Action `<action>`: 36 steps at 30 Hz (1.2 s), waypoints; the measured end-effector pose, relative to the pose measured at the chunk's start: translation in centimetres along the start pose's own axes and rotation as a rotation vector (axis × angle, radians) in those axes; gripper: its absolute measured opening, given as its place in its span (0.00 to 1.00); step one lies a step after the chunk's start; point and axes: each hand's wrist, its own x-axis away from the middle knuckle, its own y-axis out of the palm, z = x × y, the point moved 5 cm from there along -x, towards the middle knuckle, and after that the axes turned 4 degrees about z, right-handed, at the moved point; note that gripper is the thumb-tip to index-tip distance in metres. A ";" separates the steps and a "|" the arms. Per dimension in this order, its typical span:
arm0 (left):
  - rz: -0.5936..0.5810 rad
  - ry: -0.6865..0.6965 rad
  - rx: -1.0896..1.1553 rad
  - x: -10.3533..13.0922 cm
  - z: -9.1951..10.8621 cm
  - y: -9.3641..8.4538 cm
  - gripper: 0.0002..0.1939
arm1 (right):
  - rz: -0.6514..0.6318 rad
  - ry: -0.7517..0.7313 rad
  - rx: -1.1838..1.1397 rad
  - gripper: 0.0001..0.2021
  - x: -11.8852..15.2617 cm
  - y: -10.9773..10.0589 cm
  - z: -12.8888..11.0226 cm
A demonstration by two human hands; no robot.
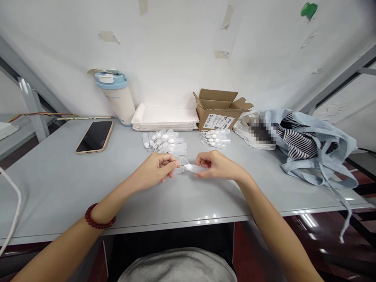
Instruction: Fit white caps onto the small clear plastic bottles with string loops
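Observation:
Between my hands is a small clear plastic squeeze bottle [198, 168] with a white neck and a thin looped strap. My right hand [219, 165] is closed around its body from the right. At the neck end, my left hand [157, 169] pinches the end of the strap; the fingertips hide what sits there. Another clear bottle [178, 170] shows partly under my left fingers, and whether they hold it I cannot tell. Beyond my left hand lies a pile of similar bottles [176, 147]. A smaller group of bottles [219, 139] lies beyond my right hand.
Against the wall stand a blue-lidded tumbler [116, 98], a stack of white packets [167, 118] and an open cardboard box [219, 117]. A phone [94, 137] lies at left. To the right, a light blue cloth bag [317, 137] overhangs the grey table [205, 201].

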 end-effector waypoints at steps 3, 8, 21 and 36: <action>0.001 -0.002 -0.001 0.0 0.0 0.1 0.13 | 0.012 -0.014 -0.002 0.10 0.0 0.0 0.0; 0.018 -0.011 0.012 -0.1 0.1 -0.1 0.13 | 0.020 -0.008 -0.006 0.10 -0.1 -0.1 0.0; 0.020 -0.018 0.018 0.1 0.2 -0.1 0.13 | 0.026 -0.014 -0.004 0.09 0.0 -0.1 0.1; 0.023 -0.016 0.019 0.0 0.3 -0.2 0.12 | 0.023 -0.018 -0.004 0.09 0.0 -0.1 0.0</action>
